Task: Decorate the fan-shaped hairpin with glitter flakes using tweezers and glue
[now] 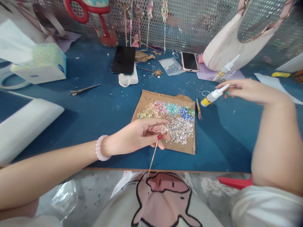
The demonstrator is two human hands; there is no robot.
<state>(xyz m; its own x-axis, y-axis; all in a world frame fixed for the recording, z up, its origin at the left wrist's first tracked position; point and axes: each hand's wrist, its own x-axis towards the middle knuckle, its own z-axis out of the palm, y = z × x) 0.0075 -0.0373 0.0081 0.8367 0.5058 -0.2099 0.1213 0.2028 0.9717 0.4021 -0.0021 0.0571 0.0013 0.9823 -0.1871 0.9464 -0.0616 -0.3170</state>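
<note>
My left hand (139, 135) pinches a thin wooden stick (152, 159) over the near left corner of a brown cardboard sheet (182, 146). Heaps of small sequins (172, 118) in yellow, pink, teal, blue and silver lie on the cardboard. My right hand (246, 90) hovers to the right of the cardboard and holds a small white glue bottle (213, 96) with a yellow base, lying sideways with its base pointing left. Metal tweezers (198, 108) lie just off the cardboard's right edge.
Blue table (94, 107). Two phones (123, 60) (189, 61) at the back, one on a white power bank. Tissue box (39, 63) far left, scissors (84, 89), white roll (26, 126), pink handbag (232, 47), decorated sticks standing against the perforated back wall, clear bag (171, 65).
</note>
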